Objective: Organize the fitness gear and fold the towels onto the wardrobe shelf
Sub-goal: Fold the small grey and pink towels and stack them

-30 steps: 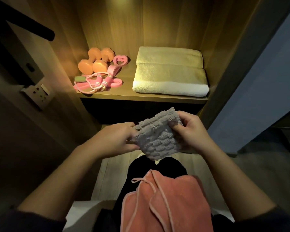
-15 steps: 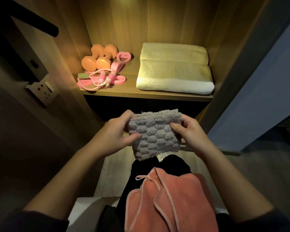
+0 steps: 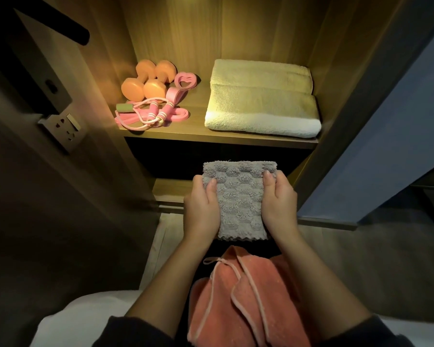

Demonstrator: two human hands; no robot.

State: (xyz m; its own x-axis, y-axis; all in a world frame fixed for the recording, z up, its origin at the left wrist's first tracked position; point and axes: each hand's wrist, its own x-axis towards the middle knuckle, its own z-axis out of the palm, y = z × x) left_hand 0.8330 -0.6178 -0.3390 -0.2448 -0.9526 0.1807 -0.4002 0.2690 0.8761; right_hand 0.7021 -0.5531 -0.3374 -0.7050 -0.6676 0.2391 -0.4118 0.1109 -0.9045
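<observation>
I should keep the folded grey towel (image 3: 238,199) flat and square while lifting it to the shelf (image 3: 236,141) at upper centre, by the cream towel (image 3: 261,101). At frame centre my left hand (image 3: 202,209) and right hand (image 3: 278,201) pinch its 2 side edges, thumbs on top, other fingers hidden beneath.

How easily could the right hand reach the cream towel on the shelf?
Probably yes, the way to the cream towel looks open, but the right hand and left hand grip the grey towel.
</observation>
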